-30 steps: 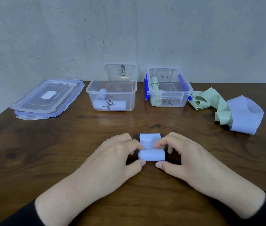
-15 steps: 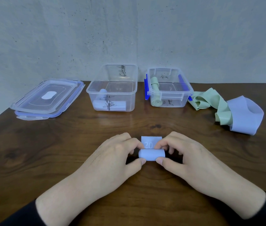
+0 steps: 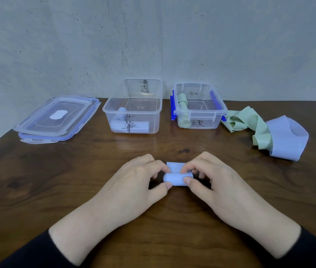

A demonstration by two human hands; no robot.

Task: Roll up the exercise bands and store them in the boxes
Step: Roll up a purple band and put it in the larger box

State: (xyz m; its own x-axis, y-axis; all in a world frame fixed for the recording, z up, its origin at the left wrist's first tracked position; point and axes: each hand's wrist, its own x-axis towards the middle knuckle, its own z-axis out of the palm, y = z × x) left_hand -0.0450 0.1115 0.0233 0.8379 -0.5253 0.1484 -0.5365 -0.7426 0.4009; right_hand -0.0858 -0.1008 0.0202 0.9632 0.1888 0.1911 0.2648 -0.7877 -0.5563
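A light blue exercise band point(image 3: 175, 177) lies on the wooden table, almost fully rolled, with a short flat tail past the roll. My left hand point(image 3: 134, 184) pinches its left end between thumb and fingers. My right hand point(image 3: 217, 184) pinches the right end the same way. Behind stand two clear boxes: the left box point(image 3: 112, 113) holds pale blue rolls, the right box point(image 3: 221, 113) with blue clips holds green rolls. Loose green band point(image 3: 248, 120) and loose blue band point(image 3: 286, 140) lie crumpled at the right.
Two stacked clear lids point(image 3: 56, 118) with blue rims lie at the back left of the table point(image 3: 37, 190). A grey wall point(image 3: 153, 35) rises right behind the boxes.
The roll has moved away from me over the band's tail, covering the printed number. Both hands shifted forward with it.
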